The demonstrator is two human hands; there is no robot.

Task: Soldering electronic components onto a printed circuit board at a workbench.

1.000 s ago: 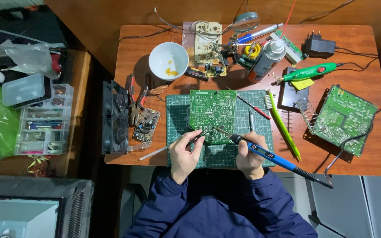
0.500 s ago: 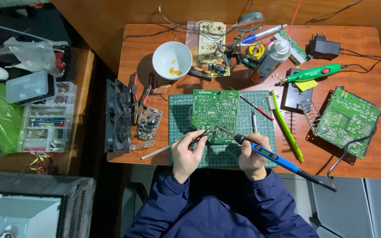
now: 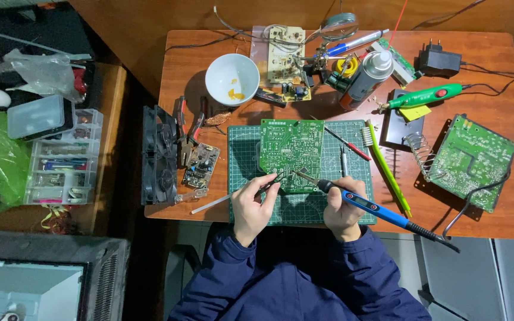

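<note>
The left hand (image 3: 256, 205) is closed in a pinch around a thin pair of tweezers (image 3: 272, 183), whose tips reach the near edge of the green circuit board (image 3: 291, 151). The right hand (image 3: 341, 211) is wrapped around the blue-and-black soldering iron (image 3: 364, 204), its metal tip angled up and left to meet the same near edge of the board, just beside the tweezer tips. The board lies flat on a green cutting mat (image 3: 245, 154) at the front middle of the wooden worktop (image 3: 507, 65), directly ahead of the person's dark blue sleeves. A white stick (image 3: 209, 205) lies at the mat's left edge (whether it touches the left hand cannot be told). To the right of the board rest a yellow-green brush (image 3: 388, 172) and a second green circuit board (image 3: 470, 159) next to a coiled iron stand (image 3: 419, 152). Behind the board sit a white bowl (image 3: 232, 77), a spray can (image 3: 366, 77) and a green rotary tool (image 3: 426, 96). Left of the mat lie a small brown board (image 3: 200, 165) and two black fans (image 3: 157, 156).
</note>
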